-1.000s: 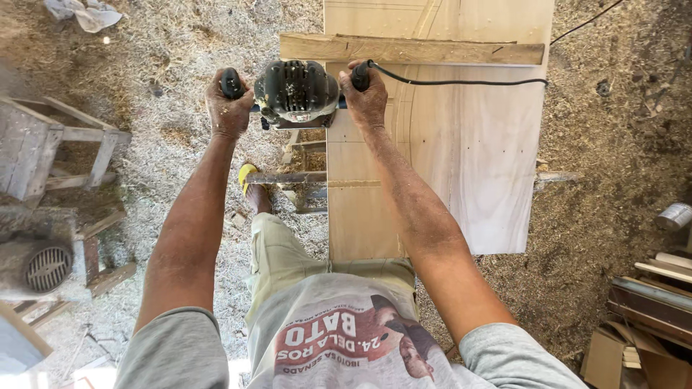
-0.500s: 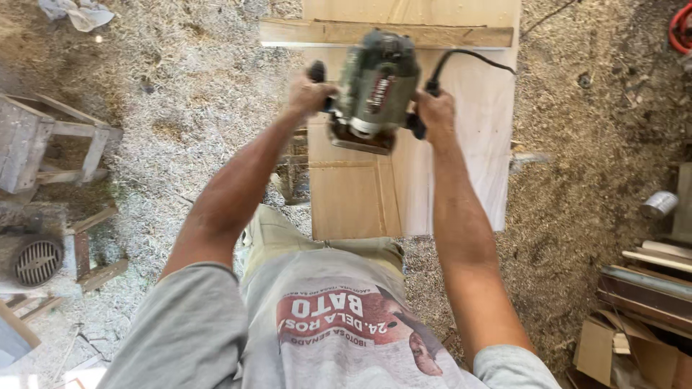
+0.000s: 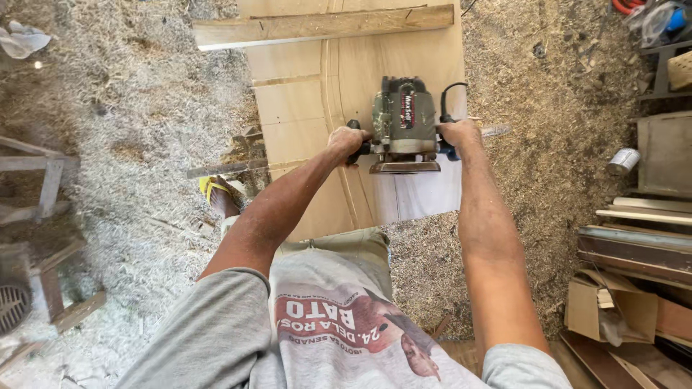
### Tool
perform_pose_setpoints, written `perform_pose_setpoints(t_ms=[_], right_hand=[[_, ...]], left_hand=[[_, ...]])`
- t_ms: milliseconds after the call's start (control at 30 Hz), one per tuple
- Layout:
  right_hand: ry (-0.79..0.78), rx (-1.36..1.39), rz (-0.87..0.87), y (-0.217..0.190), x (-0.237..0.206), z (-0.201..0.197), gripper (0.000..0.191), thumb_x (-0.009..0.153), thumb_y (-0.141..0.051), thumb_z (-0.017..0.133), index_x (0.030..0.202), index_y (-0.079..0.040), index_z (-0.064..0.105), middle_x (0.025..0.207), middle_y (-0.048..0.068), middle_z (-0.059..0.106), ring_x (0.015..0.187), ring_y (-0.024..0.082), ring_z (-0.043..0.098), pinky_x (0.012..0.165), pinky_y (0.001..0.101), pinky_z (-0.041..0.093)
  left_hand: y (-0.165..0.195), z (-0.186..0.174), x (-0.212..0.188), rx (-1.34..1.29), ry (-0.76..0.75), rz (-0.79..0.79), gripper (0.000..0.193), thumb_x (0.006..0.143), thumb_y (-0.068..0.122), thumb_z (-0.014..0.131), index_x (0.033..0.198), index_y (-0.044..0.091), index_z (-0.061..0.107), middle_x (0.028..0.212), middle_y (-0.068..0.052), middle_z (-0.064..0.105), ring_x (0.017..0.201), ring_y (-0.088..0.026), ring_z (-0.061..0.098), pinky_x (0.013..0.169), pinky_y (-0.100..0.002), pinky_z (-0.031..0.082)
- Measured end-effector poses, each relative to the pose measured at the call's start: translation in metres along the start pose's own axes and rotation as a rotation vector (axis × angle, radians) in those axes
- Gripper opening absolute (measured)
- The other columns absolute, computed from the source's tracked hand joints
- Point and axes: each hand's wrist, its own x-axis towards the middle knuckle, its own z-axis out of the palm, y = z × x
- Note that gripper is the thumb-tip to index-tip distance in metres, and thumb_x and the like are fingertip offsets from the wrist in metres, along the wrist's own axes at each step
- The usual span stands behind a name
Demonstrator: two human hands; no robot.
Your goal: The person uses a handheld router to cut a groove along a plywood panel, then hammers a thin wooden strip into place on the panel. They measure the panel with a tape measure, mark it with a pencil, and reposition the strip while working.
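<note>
Your left hand (image 3: 344,142) and right hand (image 3: 457,134) are each clenched on a side handle of the grey-green electric router (image 3: 402,124), which sits between them, equally near both, over the pale plywood sheet (image 3: 303,115). The sheet's long axis runs straight away from you. An open cardboard box (image 3: 609,311), contents unclear, lies well off beyond your right elbow.

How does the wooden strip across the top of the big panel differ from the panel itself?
The wooden strip is narrow and long, lying crosswise; the plywood panel is broad and runs lengthwise away from the person. The strip looks rough and weathered, while the panel is smooth, with a curved line along it. The strip rests on top of the panel, which lies flat under the router. Both are pale wood.
</note>
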Motion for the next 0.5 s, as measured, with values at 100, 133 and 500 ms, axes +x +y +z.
perform_pose_setpoints(t_ms=[100,133,500], right_hand=[[0.046,-0.086,0.013,-0.017,-0.004,0.012,0.041,0.084,-0.034,0.082,0.089,0.006,0.071,0.074,0.014,0.071,0.055,0.022,0.068,0.044,0.0378,0.054],[0.036,-0.081,0.047,-0.022,-0.008,0.017,0.044,0.085,-0.037,0.081,0.091,0.007,0.072,0.073,0.014,0.070,0.054,0.023,0.067,0.044,0.0386,0.054],[0.703,-0.152,-0.494,-0.144,-0.143,0.107,0.038,0.086,-0.041,0.083,0.108,-0.011,0.077,0.109,0.022,0.070,0.103,0.042,0.065,0.088,0.0527,0.052]], left_hand=[[-0.005,-0.022,-0.001,0.241,-0.087,0.248,0.038,0.088,0.042,0.062,0.108,0.013,0.078,0.092,-0.013,0.075,0.067,-0.029,0.077,0.054,-0.044,0.062],[-0.006,-0.031,-0.003,0.342,-0.122,0.357,0.040,0.090,0.042,0.054,0.114,0.019,0.078,0.094,-0.013,0.074,0.066,-0.029,0.077,0.055,-0.044,0.062],[-0.022,-0.251,-0.052,0.385,-0.082,0.450,0.057,0.096,0.049,0.060,0.121,-0.002,0.064,0.101,-0.018,0.076,0.087,-0.027,0.073,0.071,-0.040,0.062]])
